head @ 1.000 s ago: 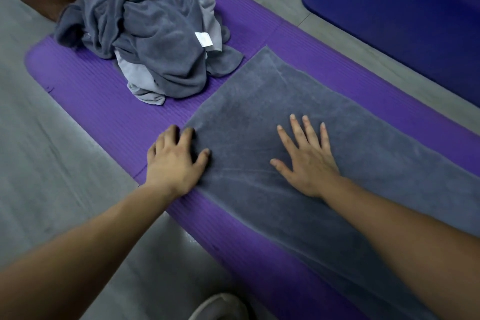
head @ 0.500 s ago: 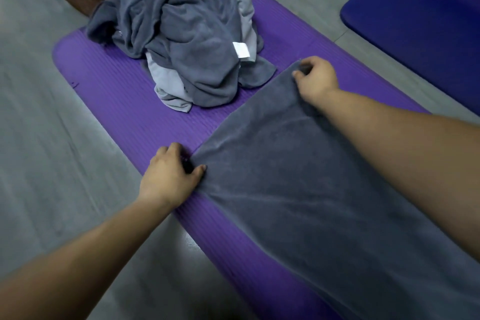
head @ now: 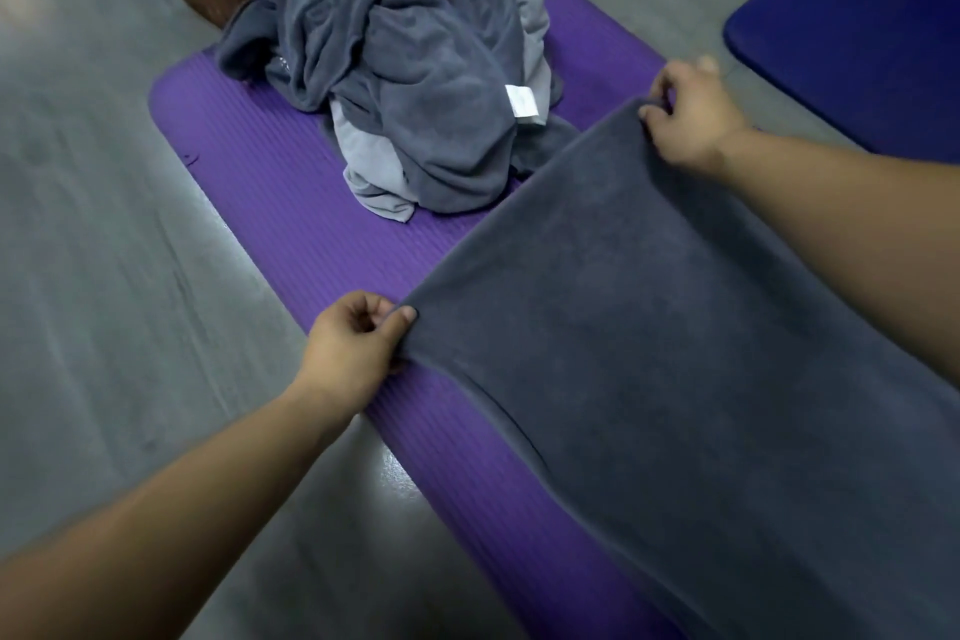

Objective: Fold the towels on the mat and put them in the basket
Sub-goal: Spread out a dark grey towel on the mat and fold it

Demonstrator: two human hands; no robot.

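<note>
My left hand (head: 358, 343) and right hand (head: 691, 120) each pinch a towel (head: 649, 327) corner near the pile (head: 415, 68); I'd lift both evenly, edge taut, and fold away from the pile.

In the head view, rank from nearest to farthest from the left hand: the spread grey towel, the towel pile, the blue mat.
1. the spread grey towel, its corner pinched by the left hand.
2. the towel pile, ahead on the purple mat.
3. the blue mat, far upper right.
</note>
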